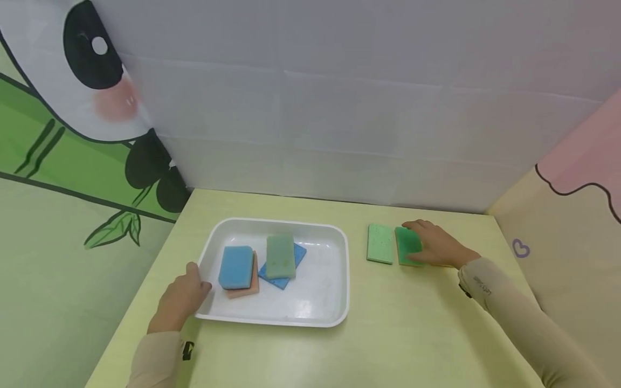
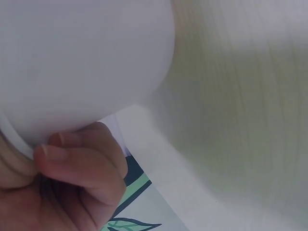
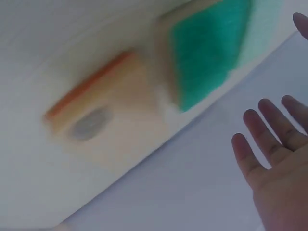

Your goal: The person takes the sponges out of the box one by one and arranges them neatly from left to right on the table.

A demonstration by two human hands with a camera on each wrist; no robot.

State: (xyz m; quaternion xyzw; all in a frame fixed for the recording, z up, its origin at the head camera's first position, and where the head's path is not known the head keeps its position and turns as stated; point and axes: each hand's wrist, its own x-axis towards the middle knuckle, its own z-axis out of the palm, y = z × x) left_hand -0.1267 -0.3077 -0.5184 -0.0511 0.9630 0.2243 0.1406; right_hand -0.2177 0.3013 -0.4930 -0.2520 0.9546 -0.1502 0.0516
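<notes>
My left hand [image 1: 180, 295] grips the left rim of a white tray [image 1: 320, 291]. In the left wrist view, curled fingers [image 2: 79, 168] meet the tray's edge. Inside the tray, a blue sponge [image 1: 235, 267] overlaps a peach sponge [image 1: 244, 293], and a pale green sponge [image 1: 280, 256] lies across a flat blue one [image 1: 278, 282]. Over at the right, my right hand [image 1: 439, 242] is above a dark green scouring sponge [image 1: 407, 245], hiding part of it. The right wrist view shows that hand [image 3: 284, 168] with fingers spread, apart from the sponges.
A light green sponge [image 1: 380, 243] lies between the tray and the dark green one. Beside the latter is a peach sponge with an orange edge and grey spot [image 3: 91, 123], mostly covered by my hand in the head view. Walls border the table [image 1: 368, 345] at the back and sides.
</notes>
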